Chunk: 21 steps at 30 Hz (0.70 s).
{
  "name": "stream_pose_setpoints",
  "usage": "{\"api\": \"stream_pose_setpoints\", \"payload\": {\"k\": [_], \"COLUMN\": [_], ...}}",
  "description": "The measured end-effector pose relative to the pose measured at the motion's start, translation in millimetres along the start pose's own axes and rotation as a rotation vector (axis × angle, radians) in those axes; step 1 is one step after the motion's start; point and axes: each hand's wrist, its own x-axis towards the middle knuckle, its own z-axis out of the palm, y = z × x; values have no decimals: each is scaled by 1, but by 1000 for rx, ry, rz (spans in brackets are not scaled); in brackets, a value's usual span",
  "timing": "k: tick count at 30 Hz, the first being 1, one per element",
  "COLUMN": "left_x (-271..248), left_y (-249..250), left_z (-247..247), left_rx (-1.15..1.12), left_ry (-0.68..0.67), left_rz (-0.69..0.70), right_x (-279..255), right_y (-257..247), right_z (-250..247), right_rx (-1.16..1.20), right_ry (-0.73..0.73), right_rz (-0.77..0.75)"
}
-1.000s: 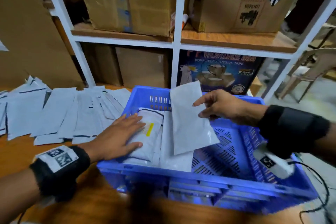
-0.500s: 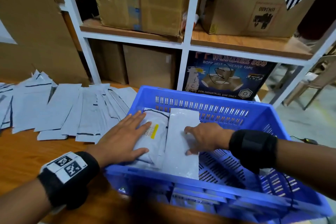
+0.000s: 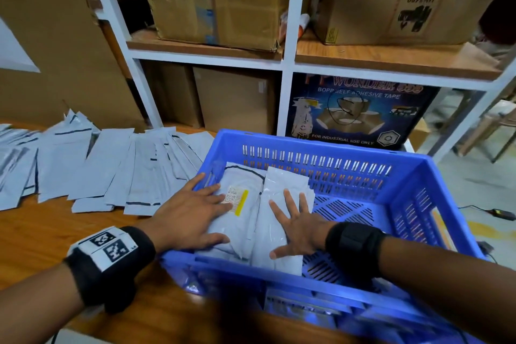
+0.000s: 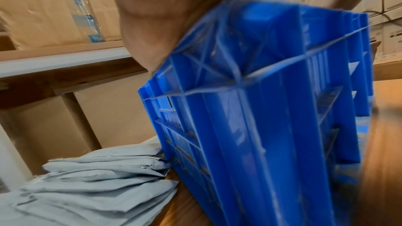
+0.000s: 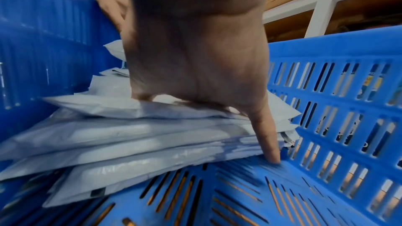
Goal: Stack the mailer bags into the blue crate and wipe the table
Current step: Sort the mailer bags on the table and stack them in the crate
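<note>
Glossy blue plastic crate (image 3: 402,176); smooth grey plastic mailer bags (image 3: 111,165); polished wood table (image 3: 36,232).

The crate (image 3: 396,176) stands on the surface (image 3: 36,234), in front of the shelving unit (image 3: 287,64). Two side-by-side stacks of mailer bags (image 3: 279,234) lie in the crate's left half. The left hand (image 3: 187,215) rests on the left stack, the right hand (image 3: 298,226) on the right stack. Loose mailer bags (image 3: 111,167) lie fanned out on the surface, left of the crate. Cardboard boxes (image 3: 217,0) sit on the shelves behind.
</note>
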Motion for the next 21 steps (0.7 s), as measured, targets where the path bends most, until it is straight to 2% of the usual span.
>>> {"api": "stream_pose_setpoints", "payload": {"k": [8,14,21], "left_x": [-3,-1,-3], "left_y": [0,1,1], "left_z": [-3,-3,-8], "left_rx": [-63,-120,-219], "left_ry": [18,35,79], "left_rz": [-7,-55,-100], "right_x": [5,-6,-27], "right_y": [0,0,-12], "right_z": [8,-15,-50], "right_rx": [22,12,87], "right_ry": [12,-19,130], "right_rz": [-2,9,73]}}
